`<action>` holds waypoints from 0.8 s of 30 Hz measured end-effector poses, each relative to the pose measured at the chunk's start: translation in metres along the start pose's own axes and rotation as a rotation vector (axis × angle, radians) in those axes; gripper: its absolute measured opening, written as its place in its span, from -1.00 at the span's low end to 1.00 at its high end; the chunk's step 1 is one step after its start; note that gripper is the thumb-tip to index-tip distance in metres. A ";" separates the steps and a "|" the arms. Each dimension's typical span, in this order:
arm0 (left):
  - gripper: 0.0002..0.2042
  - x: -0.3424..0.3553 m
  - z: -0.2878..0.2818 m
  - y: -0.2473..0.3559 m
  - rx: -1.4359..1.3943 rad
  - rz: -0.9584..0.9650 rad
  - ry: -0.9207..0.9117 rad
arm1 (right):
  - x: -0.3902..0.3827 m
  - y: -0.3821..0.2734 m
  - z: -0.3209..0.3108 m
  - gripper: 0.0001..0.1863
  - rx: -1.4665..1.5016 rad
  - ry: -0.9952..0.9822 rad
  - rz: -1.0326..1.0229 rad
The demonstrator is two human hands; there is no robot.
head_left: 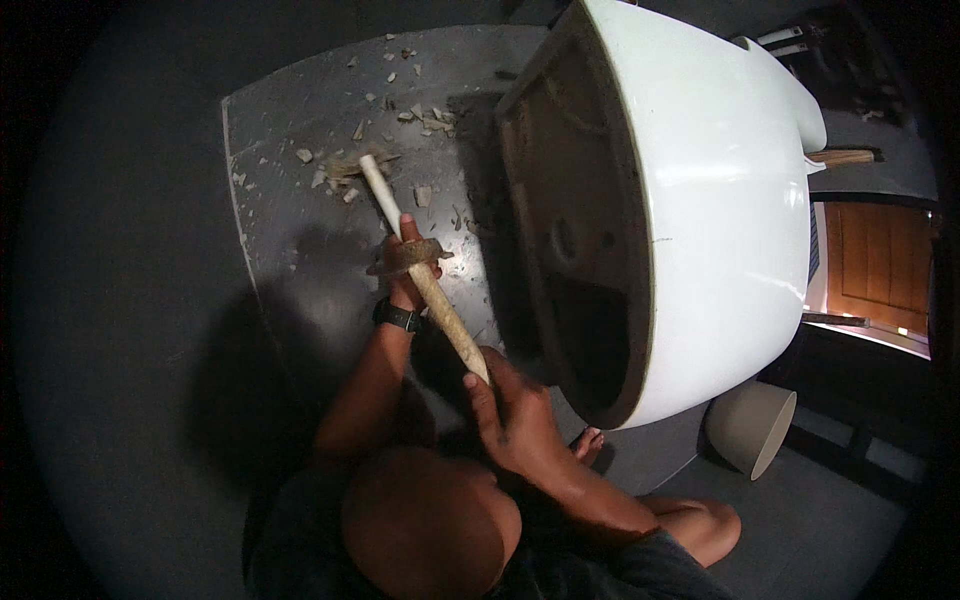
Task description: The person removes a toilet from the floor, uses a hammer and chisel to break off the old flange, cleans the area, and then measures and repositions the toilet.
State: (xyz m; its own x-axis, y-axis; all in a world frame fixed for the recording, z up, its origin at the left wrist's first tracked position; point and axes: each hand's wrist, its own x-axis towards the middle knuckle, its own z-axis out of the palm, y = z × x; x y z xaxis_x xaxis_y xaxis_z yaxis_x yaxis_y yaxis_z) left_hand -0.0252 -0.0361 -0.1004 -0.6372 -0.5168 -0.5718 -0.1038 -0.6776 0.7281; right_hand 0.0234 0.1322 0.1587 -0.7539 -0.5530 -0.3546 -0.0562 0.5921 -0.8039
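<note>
A white ceramic toilet bowl (720, 230) lies tipped over on my right, its hollow brown underside turned toward my hands. My right hand (515, 415) is closed round the lower end of a wooden-handled hammer (448, 318). Its rusty dark head lies across my left hand (403, 285), partly covering the fingers. That hand, with a dark watch on its wrist, is closed on a pale rod (380, 190) pointing away from me over the floor; the rod's full shape is hidden. Beyond it lie broken chips (345, 175), some blurred.
More chips (430, 120) are scattered over the grey floor tile (300, 110). A beige bucket (755, 430) lies on its side at lower right. Behind the toilet are a wooden stick (845, 157), white-handled items (780, 36) and a brown wooden panel (875, 265).
</note>
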 end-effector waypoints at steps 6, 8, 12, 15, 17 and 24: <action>-0.58 -0.046 -0.001 -0.030 -0.474 -0.262 -0.038 | -0.005 -0.002 -0.006 -0.64 -0.067 -0.007 -0.017; -0.60 -0.081 0.018 -0.042 -0.438 -0.390 0.000 | -0.007 -0.004 -0.005 -0.63 -0.059 -0.013 -0.032; -0.68 -0.157 0.050 -0.067 -0.145 -0.459 0.036 | -0.012 -0.006 0.005 -0.63 -0.046 -0.029 -0.110; -0.68 -0.185 0.052 -0.086 -0.236 -0.475 -0.010 | -0.015 -0.004 0.010 -0.65 -0.016 -0.124 -0.015; -0.67 -0.195 0.045 -0.100 -0.351 -0.401 -0.036 | -0.015 0.000 0.013 -0.66 -0.042 -0.169 0.033; -0.62 -0.217 0.012 -0.137 -0.428 -0.650 -0.165 | -0.040 0.010 0.001 -0.68 -0.078 -0.117 0.149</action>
State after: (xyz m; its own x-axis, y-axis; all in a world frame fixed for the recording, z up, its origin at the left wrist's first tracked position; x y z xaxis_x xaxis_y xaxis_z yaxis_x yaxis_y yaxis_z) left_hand 0.1177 0.1755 -0.0719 -0.6581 0.1128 -0.7444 -0.2125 -0.9763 0.0399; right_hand 0.0535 0.1599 0.1645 -0.6770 -0.5174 -0.5234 -0.0034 0.7133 -0.7008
